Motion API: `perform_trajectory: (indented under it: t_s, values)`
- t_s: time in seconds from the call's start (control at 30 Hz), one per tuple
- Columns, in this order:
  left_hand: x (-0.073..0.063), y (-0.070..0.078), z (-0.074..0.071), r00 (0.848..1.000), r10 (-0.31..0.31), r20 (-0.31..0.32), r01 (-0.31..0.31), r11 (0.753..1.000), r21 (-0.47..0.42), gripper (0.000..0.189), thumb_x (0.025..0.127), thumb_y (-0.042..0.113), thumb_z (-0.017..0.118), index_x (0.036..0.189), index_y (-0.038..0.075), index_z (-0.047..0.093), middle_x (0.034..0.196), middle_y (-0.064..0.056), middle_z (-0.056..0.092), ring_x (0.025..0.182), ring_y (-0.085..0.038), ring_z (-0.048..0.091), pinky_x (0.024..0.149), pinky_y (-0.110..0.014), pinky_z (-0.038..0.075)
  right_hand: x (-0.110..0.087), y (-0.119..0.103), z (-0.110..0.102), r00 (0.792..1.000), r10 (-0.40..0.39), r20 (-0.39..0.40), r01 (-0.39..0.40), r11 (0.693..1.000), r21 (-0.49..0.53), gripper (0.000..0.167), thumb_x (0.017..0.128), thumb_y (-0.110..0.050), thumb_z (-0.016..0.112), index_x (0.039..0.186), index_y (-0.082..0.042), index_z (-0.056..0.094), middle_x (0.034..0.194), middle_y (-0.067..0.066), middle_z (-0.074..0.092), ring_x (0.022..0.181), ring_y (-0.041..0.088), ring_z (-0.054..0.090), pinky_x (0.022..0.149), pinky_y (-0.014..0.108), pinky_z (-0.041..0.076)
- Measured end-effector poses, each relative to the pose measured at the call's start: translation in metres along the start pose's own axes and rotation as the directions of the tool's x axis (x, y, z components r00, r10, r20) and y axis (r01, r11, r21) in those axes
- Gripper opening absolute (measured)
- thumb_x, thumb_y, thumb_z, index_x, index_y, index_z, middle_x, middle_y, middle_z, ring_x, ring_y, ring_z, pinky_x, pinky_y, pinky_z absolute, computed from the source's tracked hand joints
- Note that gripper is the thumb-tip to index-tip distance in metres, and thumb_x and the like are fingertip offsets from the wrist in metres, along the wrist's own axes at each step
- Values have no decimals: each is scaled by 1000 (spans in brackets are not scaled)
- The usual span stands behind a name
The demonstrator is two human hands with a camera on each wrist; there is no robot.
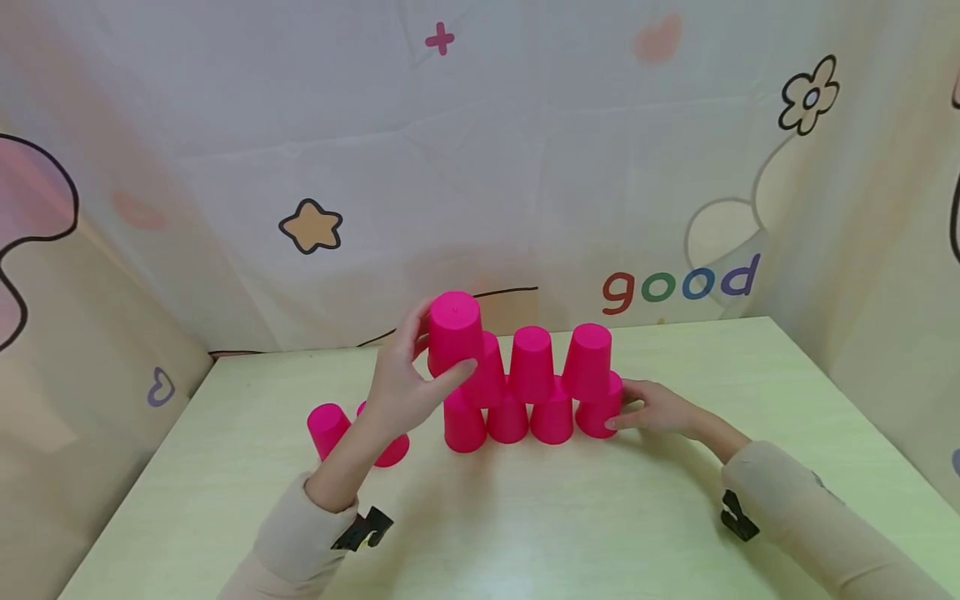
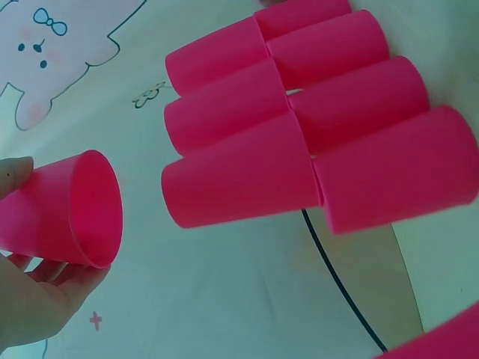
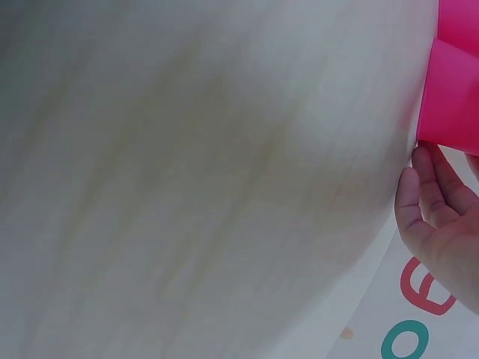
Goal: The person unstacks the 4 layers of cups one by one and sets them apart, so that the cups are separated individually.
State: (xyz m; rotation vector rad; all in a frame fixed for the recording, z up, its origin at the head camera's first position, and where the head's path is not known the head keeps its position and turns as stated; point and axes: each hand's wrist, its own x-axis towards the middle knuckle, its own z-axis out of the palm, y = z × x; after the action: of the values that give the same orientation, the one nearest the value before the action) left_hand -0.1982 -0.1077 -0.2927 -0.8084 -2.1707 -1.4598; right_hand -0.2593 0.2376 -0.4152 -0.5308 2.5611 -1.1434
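My left hand [image 1: 405, 387] grips an upside-down pink cup [image 1: 455, 329], thumb on the near side and fingers behind. It is raised over the left end of a two-row stack of pink cups. In the left wrist view the held cup [image 2: 45, 206] is apart from the stack, its mouth towards the table. Three upside-down cups, including the middle one [image 1: 532, 367], form the upper row; several form the lower row. My right hand [image 1: 660, 408] rests with loosely extended fingers against the lower row's rightmost cup [image 1: 598, 412]. In the right wrist view its fingertips [image 3: 423, 153] meet that cup's edge.
Left of the stack, more pink cups stand on the pale wooden table [image 1: 525, 525], one [image 1: 327, 427] farthest left and another [image 1: 393, 450] partly behind my left forearm. A printed cloth [image 1: 480, 183] hangs behind the table and along its sides.
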Motion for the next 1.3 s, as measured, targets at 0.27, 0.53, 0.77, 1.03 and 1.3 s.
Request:
perform_trajectory:
  t_s: [0.27, 0.53, 0.77, 1.03, 1.3]
  values:
    - [-11, -5, -21, 1000, -27, 0, 27, 998, 57, 71, 70, 5, 76, 131, 8, 39, 120, -6, 51, 110, -20, 49, 89, -42, 45, 1, 1, -2, 1000, -8, 0, 8, 1000, -11, 65, 75, -29, 74, 128, -5, 46, 118, 13, 55, 106, 31, 51, 90, 54, 39]
    - [-20, -9, -42, 998, -53, -35, 55, 996, 68, 68, 71, 2, 75, 130, 5, 39, 117, -8, 53, 107, -21, 51, 88, -43, 45, 3, 1, -2, 1000, 0, -9, 0, 1000, -12, 65, 74, -30, 74, 127, -6, 47, 116, 11, 56, 105, 30, 52, 90, 53, 40]
    - [-27, -9, -59, 996, -66, -59, 72, 993, 97, 70, 70, -2, 74, 130, 4, 39, 116, -6, 53, 105, -15, 51, 86, -25, 46, 4, 0, -3, 1000, -2, -11, 2, 1000, -19, 65, 74, -30, 74, 127, -6, 47, 116, 11, 56, 106, 30, 52, 91, 53, 39]
    - [-39, -18, -73, 994, -81, -67, 89, 989, 121, 70, 71, -2, 73, 131, 6, 39, 116, -3, 53, 103, -12, 51, 84, -18, 45, 3, 0, -1, 1000, 16, -13, -16, 1000, -7, 67, 73, -31, 75, 128, -7, 46, 117, 10, 55, 106, 29, 51, 90, 53, 40]
    - [-52, -23, -87, 988, -125, -94, 137, 982, 127, 67, 72, -3, 72, 131, 7, 40, 113, 1, 52, 101, -11, 51, 82, -15, 45, 3, 2, 1, 1000, 2, -5, -2, 1000, -17, 66, 73, -32, 75, 128, -6, 47, 116, 10, 55, 105, 29, 52, 89, 53, 40]
